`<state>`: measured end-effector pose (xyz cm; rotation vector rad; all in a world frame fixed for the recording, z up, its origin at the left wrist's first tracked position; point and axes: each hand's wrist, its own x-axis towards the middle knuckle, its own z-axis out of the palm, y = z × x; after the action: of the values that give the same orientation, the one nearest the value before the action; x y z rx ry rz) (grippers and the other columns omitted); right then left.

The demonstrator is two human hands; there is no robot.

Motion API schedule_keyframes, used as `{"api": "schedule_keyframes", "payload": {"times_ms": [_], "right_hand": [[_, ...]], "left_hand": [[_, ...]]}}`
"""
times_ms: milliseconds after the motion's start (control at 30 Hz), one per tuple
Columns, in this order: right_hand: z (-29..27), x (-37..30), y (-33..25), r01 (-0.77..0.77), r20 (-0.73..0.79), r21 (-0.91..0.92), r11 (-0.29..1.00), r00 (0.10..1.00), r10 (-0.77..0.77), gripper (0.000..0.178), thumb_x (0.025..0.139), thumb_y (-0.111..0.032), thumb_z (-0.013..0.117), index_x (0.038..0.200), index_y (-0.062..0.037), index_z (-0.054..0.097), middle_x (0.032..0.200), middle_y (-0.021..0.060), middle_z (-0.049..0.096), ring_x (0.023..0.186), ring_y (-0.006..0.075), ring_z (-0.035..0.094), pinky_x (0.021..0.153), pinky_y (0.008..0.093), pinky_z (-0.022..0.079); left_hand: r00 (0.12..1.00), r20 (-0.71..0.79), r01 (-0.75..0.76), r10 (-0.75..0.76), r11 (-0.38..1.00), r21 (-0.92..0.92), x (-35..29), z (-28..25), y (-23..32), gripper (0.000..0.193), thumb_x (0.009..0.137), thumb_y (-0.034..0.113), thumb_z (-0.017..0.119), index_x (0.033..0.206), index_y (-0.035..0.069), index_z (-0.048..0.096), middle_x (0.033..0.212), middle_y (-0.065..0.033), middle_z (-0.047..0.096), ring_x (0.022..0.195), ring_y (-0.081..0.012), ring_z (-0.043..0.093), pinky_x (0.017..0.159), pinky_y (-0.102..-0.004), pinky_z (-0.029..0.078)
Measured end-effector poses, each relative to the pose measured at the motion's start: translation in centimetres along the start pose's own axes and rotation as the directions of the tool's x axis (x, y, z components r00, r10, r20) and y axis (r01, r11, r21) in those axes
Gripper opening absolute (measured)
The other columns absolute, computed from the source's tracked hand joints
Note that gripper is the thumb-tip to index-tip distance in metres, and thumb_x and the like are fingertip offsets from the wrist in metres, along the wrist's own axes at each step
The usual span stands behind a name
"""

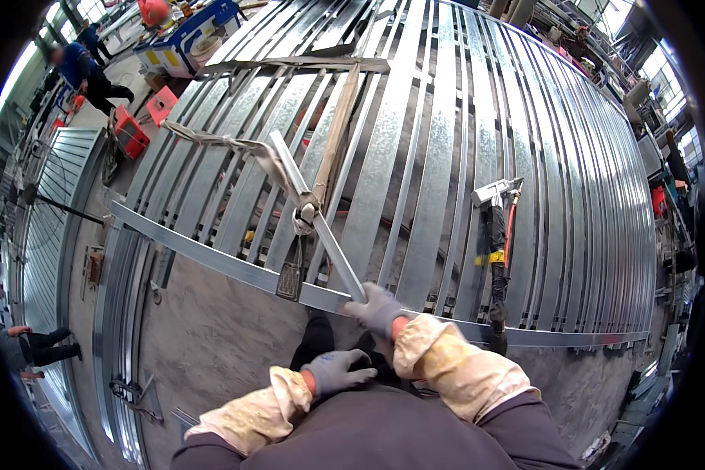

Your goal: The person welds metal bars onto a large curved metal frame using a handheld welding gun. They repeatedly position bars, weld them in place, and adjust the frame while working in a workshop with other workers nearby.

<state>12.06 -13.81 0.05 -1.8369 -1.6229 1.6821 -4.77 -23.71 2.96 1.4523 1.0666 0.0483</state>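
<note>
My right hand [377,310], in a grey glove, is closed round the near end of a straight metal bar [338,254]. The bar slants away to the far left and passes through a knotted webbing strap [304,218] that lies over a large slatted galvanized metal frame [384,168]. Close to my waist, my left hand [338,371] wears the same kind of glove. Its fingers are loosely bent and apart, with nothing seen in them. A dark mesh-like flat piece [289,280] hangs at the frame's front edge, below the knot.
A welding torch [495,192] with a black-wrapped cable rests on the frame to the right. Long metal profiles [121,313] lie on the floor at left, beside another slatted panel [51,227]. A red box [130,133] stands beyond. Other people [86,70] are at the left.
</note>
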Motion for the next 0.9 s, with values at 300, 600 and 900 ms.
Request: {"api": "schedule_keyframes", "payload": {"times_ms": [300, 600, 900], "right_hand": [[-10.2, 3.4, 0.2, 0.023, -0.073, -0.582, 0.813, 0.994, -0.08, 0.039, 0.09, -0.04, 0.065, 0.118, -0.013, 0.062, 0.109, 0.0145, 0.071, 0.106, 0.0342, 0.067, 0.09, 0.0439, 0.052], [-17.0, 11.4, -4.5, -0.055, -0.237, -0.879, 0.474, 0.912, -0.334, 0.027, 0.086, -0.028, 0.072, 0.111, -0.0225, 0.064, 0.108, 0.0034, 0.067, 0.108, 0.0255, 0.065, 0.097, 0.044, 0.043], [-10.6, 17.7, -10.3, 0.397, -0.681, -0.085, 0.914, 0.646, -0.344, 0.032, 0.091, -0.033, 0.068, 0.097, -0.0016, 0.069, 0.081, 0.0187, 0.068, 0.077, 0.0348, 0.067, 0.071, 0.043, 0.053]], "left_hand": [[0.593, -0.553, 0.052, 0.585, 0.657, 0.752, 7.2, -23.7, -0.2, 0.051, 0.081, 0.015, 0.068, 0.13, 0.009, 0.057, 0.127, -0.0145, 0.057, 0.12, -0.0348, 0.055, 0.103, -0.049, 0.043], [0.959, -0.232, 0.165, 0.162, 0.343, 0.925, 9.1, -36.6, -6.2, 0.029, 0.076, 0.033, 0.075, 0.099, 0.018, 0.067, 0.1, -0.0073, 0.07, 0.098, -0.0259, 0.068, 0.096, -0.0446, 0.047], [0.806, -0.578, 0.253, -0.127, 0.957, 0.142, 0.6, -23.3, -8.6, 0.035, 0.087, 0.038, 0.073, 0.093, 0.005, 0.062, 0.087, -0.0188, 0.064, 0.081, -0.0394, 0.064, 0.072, -0.0469, 0.049]]}}
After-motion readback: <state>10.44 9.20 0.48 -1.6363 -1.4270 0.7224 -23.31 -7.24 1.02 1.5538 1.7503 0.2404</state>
